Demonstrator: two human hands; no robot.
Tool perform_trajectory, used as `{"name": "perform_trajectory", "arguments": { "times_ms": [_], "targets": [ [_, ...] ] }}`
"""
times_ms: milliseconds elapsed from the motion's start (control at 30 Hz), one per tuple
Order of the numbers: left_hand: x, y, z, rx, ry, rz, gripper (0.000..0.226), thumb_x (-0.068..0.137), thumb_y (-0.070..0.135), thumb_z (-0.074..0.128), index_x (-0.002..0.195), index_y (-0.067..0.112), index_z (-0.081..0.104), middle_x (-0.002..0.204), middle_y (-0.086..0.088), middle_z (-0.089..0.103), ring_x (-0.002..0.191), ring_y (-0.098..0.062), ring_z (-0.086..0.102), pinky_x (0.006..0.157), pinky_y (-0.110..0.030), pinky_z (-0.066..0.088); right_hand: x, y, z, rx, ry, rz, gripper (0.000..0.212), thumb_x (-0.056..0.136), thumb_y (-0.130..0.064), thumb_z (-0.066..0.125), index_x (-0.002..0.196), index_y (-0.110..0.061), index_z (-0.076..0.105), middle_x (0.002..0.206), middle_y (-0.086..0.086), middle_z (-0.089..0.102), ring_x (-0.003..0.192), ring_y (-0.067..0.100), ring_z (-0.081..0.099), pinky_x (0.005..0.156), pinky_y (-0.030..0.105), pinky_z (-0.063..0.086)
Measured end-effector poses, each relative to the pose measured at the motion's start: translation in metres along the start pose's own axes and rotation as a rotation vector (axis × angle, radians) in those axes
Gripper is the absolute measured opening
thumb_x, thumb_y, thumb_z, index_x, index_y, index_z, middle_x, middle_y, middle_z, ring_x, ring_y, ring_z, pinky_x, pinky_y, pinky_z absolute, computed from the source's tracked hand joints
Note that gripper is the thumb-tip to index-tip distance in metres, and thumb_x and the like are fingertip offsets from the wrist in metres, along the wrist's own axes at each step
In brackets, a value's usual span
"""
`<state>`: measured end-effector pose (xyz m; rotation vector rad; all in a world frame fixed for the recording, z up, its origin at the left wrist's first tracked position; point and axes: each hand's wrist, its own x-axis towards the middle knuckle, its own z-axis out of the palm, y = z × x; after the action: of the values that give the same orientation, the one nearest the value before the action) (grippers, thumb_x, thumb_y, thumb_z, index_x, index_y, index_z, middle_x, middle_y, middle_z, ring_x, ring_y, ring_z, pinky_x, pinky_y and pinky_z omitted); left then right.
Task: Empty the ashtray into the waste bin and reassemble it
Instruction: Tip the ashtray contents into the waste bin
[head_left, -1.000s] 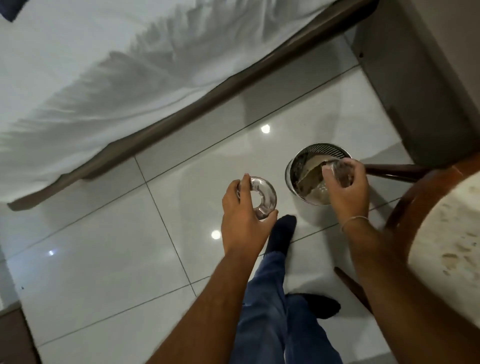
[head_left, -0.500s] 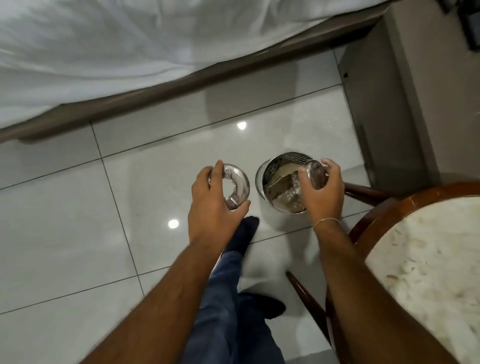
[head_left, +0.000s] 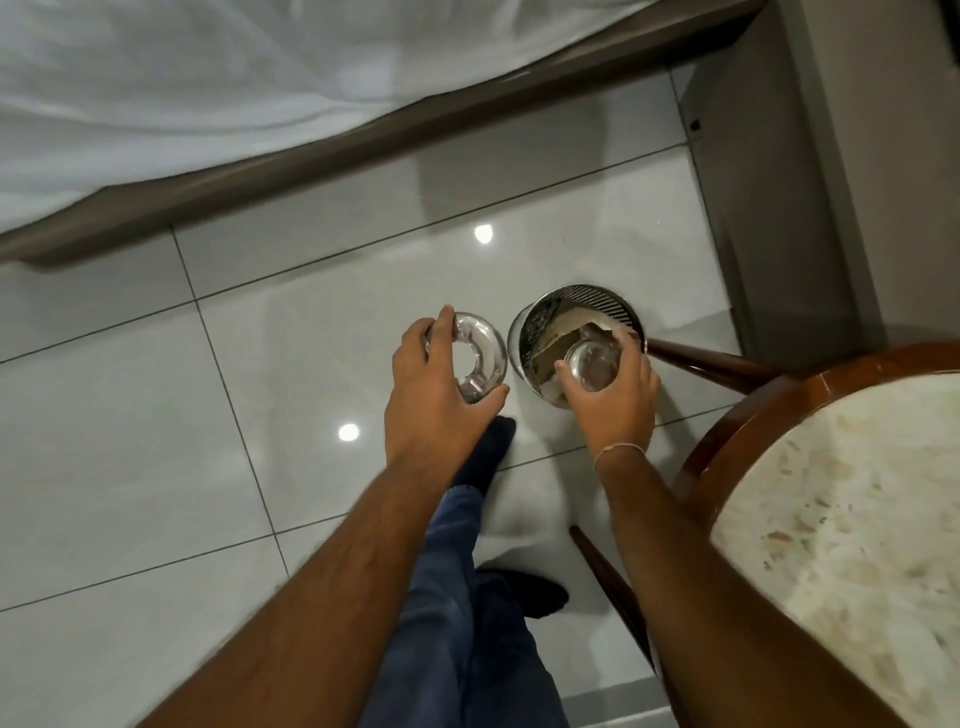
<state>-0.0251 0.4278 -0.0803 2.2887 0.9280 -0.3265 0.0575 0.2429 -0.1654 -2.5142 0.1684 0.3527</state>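
Note:
My left hand (head_left: 434, 395) grips the ashtray's shiny ring-shaped lid (head_left: 480, 358), held level over the floor to the left of the bin. My right hand (head_left: 615, 397) holds the round ashtray bowl (head_left: 592, 364) by its rim, above the near side of the waste bin's opening. The waste bin (head_left: 584, 304) is a small perforated metal cylinder standing on the tiles, with brownish paper rubbish inside. What the bowl holds cannot be made out.
A round marble-topped table (head_left: 852, 535) with a wooden rim and splayed legs stands at the right, close to my right arm. A bed with a white sheet (head_left: 208, 88) runs along the far side. A grey cabinet (head_left: 769, 171) rises beyond the bin. My feet stand on glossy tiles.
The bowl in my right hand has turned from tipped on its side toward level and come nearer over the bin. My left hand still holds the lid. The camera has shifted.

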Motion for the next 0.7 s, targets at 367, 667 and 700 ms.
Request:
{"name": "perform_trajectory", "arguments": {
  "times_ms": [367, 667, 700],
  "targets": [
    [0.009, 0.002, 0.012, 0.020, -0.049, 0.051, 0.109, 0.083, 0.054, 0.085, 0.168, 0.033, 0.021, 0.166, 0.004, 0.030, 0.147, -0.020, 0.041, 0.100, -0.030, 0.049, 0.001, -0.007, 0.009, -0.029, -0.086, 0.069, 0.100, 0.083, -0.053, 0.088, 0.166, -0.024, 0.040, 0.160, 0.012, 0.054, 0.141, 0.040, 0.049, 0.113, 0.056, 0.051],
    [0.011, 0.018, 0.013, 0.038, -0.070, 0.106, 0.108, 0.084, 0.053, 0.085, 0.169, 0.028, 0.023, 0.165, 0.002, 0.032, 0.149, -0.023, 0.041, 0.096, -0.026, 0.042, -0.004, -0.013, 0.002, -0.019, 0.095, 0.057, 0.080, 0.081, -0.059, 0.083, 0.150, -0.027, 0.059, 0.147, 0.004, 0.062, 0.128, 0.031, 0.055, 0.098, 0.040, 0.055],
    [0.011, 0.020, 0.014, 0.042, -0.069, 0.111, 0.108, 0.084, 0.053, 0.085, 0.169, 0.027, 0.023, 0.166, 0.001, 0.031, 0.149, -0.023, 0.041, 0.096, -0.026, 0.042, -0.003, -0.014, 0.001, -0.026, 0.116, 0.026, 0.079, 0.081, -0.059, 0.082, 0.150, -0.027, 0.060, 0.146, 0.004, 0.063, 0.127, 0.030, 0.055, 0.096, 0.038, 0.054]
  ]
}}
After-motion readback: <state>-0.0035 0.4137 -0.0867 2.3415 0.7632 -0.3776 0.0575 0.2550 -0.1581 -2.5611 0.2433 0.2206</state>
